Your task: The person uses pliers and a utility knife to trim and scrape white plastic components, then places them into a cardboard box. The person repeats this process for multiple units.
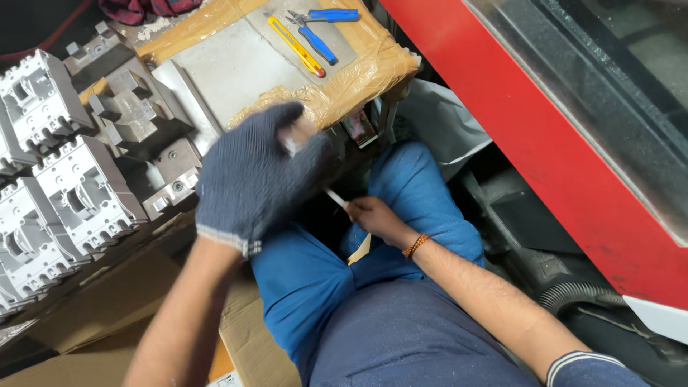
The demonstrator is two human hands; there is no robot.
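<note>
Left hand: the left hand (251, 175) wears a dark blue knit glove. It is raised in front of the work block and looks blurry. The fingers are curled shut around something small and pale that peeks out at the top. I cannot tell what that thing is.

Right hand: the right hand (376, 217) is bare, with an orange bead band on the wrist. It sits low over the lap, between the knees. The fingers are pinched together on a thin white stick (335, 197).

White stick: it pokes up and to the left out of the right hand, toward the gloved hand. Its tip is near the glove, but I cannot tell if they touch.

Work block: a block wrapped in brown tape (358, 68) stands just past the hands, with a grey metal plate (229, 68) on top.

Tools: a yellow cutter knife (296, 46) and blue pliers (315, 29) lie side by side on the plate, well away from both hands.

Grey parts: a lot of pale grey plastic housings (79, 193) are lined up at the left.

Legs: the person sits in blue trousers (322, 287).

Boxes: brown cardboard (107, 301) lies under the left arm.

Right side: a red machine edge (545, 129) runs down the right.
</note>
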